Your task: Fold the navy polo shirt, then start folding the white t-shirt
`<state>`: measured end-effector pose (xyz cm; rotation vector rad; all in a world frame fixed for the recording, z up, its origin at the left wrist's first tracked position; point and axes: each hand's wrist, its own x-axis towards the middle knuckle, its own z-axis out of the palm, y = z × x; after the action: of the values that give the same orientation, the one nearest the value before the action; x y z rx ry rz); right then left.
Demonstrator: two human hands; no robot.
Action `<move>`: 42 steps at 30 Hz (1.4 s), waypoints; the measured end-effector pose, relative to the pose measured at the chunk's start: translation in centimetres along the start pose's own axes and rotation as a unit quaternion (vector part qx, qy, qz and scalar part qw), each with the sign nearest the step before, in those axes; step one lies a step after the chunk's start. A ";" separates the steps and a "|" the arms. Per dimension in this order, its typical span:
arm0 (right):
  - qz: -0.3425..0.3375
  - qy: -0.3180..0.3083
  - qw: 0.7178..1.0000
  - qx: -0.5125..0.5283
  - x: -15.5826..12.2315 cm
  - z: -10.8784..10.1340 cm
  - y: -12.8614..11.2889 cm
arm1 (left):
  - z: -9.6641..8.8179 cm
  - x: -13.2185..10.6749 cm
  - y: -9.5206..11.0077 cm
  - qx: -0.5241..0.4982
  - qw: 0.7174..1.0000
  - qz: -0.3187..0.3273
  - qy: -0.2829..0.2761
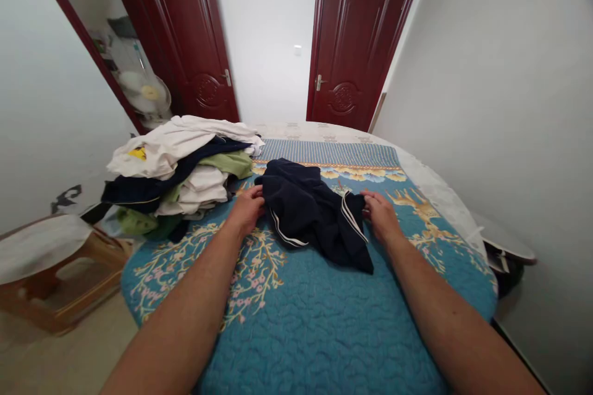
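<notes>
A crumpled dark navy garment [308, 210] with white stripes lies in the middle of a bed covered by a blue floral quilt [296, 321]. My left hand [248, 208] pinches the garment's left edge, fingers closed on the cloth. My right hand [380, 213] grips its right edge near the white stripes, fingers curled on the fabric. Both forearms reach forward over the quilt.
A pile of clothes [178, 173], white, navy and green, sits at the bed's left. A wooden stool [60, 271] stands on the floor at left. Two dark red doors [352, 43] and a fan [146, 92] are beyond. A wall runs along the right.
</notes>
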<state>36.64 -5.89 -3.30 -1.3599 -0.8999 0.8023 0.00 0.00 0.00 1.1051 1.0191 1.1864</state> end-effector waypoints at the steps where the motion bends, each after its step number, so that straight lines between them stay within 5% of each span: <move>1: -0.019 0.010 1.000 -0.014 0.1 -0.2 -0.1 | 0.2 -0.1 -0.3 0.046 0.999 -0.019 0.014; 4: -0.110 -0.031 0.986 -0.122 -0.5 -0.2 -0.6 | 1.1 -0.8 -1.0 0.114 0.990 -0.079 0.029; 8: -0.216 -0.123 0.931 -0.269 -2.1 0.9 -1.2 | 2.4 -1.7 -1.1 -0.006 0.991 -0.126 -0.037; 12: -0.165 -0.142 0.943 -0.251 -2.3 1.4 -1.2 | 2.6 -1.3 0.1 -0.135 0.982 -0.129 -0.033; 15: -0.041 -0.183 0.977 -0.101 -2.3 0.9 -1.7 | 1.2 -0.3 1.6 -0.192 0.978 -0.035 0.066; 18: 0.072 -0.296 0.952 0.040 -3.0 0.2 -2.5 | -1.0 0.5 3.0 -0.190 0.957 0.112 0.188; 21: 0.130 -0.390 0.906 0.100 -3.9 -0.1 -2.9 | -2.5 0.7 3.6 -0.038 0.916 0.248 0.312; 24: 0.152 -0.436 0.880 0.109 -4.2 0.2 -2.5 | -2.7 0.2 3.3 0.160 0.867 0.313 0.354; 27: 0.120 -0.392 0.908 0.085 -3.7 1.1 -1.6 | -2.0 -0.7 2.6 0.371 0.820 0.305 0.312; 30: 0.029 -0.247 0.969 0.010 -3.0 2.1 -0.6 | -1.3 -1.8 2.5 0.513 0.770 0.258 0.278; 32: -0.026 -0.181 0.981 -0.062 -2.7 2.7 -0.2 | -1.0 -2.5 2.9 0.571 0.745 0.223 0.261; 38: -0.039 -0.168 0.979 -0.107 -2.2 4.2 -0.1 | 0.4 -3.9 4.4 0.614 0.711 0.245 0.238; 42: 0.000 -0.173 0.973 -0.156 -0.2 6.1 -1.2 | 2.1 -4.4 2.9 0.642 0.712 0.247 0.144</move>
<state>31.08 -3.37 -2.17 -1.5163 -1.3425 0.9440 1.10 -4.42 3.35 2.4524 1.9929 0.9661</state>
